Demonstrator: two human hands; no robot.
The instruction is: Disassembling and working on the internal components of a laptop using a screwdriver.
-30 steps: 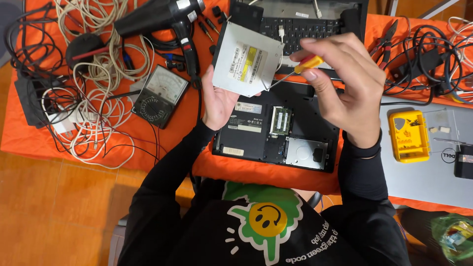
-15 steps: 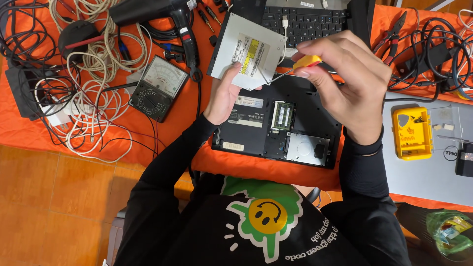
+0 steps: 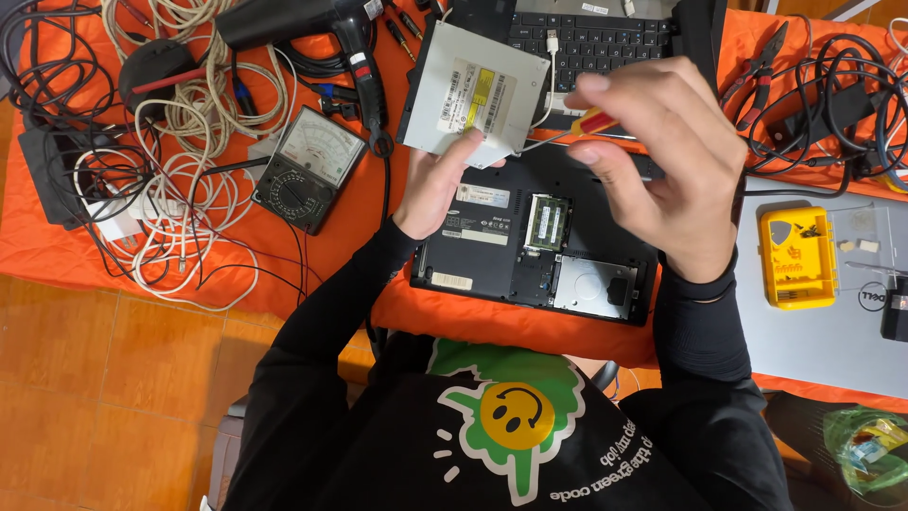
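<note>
Above the orange tabletop (image 3: 57, 251), my left hand (image 3: 443, 185) holds a flat silver disc drive (image 3: 473, 95) tilted up, fingers gripping its lower edge. My right hand (image 3: 662, 161) closes its fingers around a screwdriver (image 3: 598, 121) with a red and yellow handle, just beside the drive. Below both lies an opened black laptop (image 3: 534, 246), underside up. A multimeter (image 3: 307, 168) sits to the left among tangled cables (image 3: 180, 104).

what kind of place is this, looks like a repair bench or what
Probably a home electronics repair bench: an opened laptop lies underside up on an orange cloth, with an analog multimeter and tangled cables beside it. The left hand holds a removed optical drive.
</note>
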